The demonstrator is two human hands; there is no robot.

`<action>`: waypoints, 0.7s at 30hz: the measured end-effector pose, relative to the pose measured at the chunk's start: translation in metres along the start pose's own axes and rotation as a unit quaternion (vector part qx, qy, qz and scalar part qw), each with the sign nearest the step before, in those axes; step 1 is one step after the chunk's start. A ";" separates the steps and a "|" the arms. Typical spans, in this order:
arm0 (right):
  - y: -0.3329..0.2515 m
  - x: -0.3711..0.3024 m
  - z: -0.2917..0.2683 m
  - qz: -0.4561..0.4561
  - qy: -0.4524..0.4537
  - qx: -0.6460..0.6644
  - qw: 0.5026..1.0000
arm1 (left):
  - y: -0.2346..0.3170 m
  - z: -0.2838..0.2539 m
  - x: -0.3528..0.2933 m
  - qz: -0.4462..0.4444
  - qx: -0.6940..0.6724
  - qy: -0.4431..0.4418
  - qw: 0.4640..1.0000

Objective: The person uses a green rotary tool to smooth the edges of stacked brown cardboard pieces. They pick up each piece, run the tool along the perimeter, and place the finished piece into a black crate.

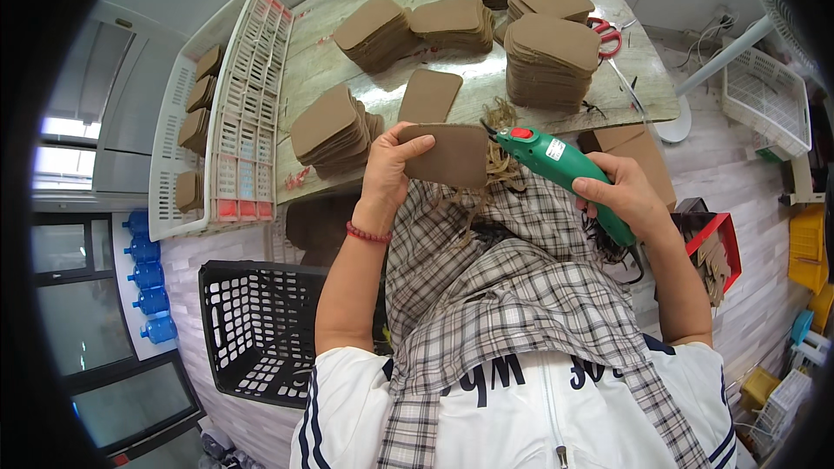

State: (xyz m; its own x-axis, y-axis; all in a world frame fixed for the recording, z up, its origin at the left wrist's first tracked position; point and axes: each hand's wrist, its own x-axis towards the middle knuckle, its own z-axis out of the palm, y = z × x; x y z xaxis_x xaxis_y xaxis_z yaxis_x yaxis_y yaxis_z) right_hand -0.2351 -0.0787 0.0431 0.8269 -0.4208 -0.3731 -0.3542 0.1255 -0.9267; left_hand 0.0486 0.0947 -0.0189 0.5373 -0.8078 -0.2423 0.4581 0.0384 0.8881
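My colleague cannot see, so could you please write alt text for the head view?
The left hand holds a flat brown piece, the right hand a green power tool, its dark tip close to the piece's edge. Stacks of similar pieces stand on the table beyond, with a white crate at left and red-handled scissors at right.

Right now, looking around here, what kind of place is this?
Probably a small workshop: stacks of brown pieces stand on a table, a white plastic crate holds more of them, and the person's right grip has a green power tool.
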 end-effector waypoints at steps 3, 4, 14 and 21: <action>0.001 0.000 -0.001 0.000 -0.019 0.001 1.000 | 0.001 -0.008 0.002 -0.032 -0.009 -0.019 0.999; 0.002 0.000 -0.001 0.000 -0.025 0.002 1.000 | 0.002 -0.009 0.002 -0.036 0.000 -0.022 0.999; 0.004 -0.001 -0.002 0.007 -0.049 -0.015 0.999 | 0.012 0.003 -0.001 -0.063 0.116 -0.074 0.988; 0.002 0.000 0.004 0.011 -0.043 -0.032 0.999 | 0.010 0.014 -0.003 -0.099 0.165 -0.100 0.976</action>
State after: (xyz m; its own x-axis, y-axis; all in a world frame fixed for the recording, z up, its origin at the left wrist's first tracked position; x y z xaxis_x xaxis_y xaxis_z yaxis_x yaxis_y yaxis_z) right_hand -0.2343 -0.0751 0.0406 0.8524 -0.3392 -0.3979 -0.3970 0.0754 -0.9147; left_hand 0.0417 0.0889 -0.0040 0.2976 -0.8798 -0.3707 0.2693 -0.2952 0.9167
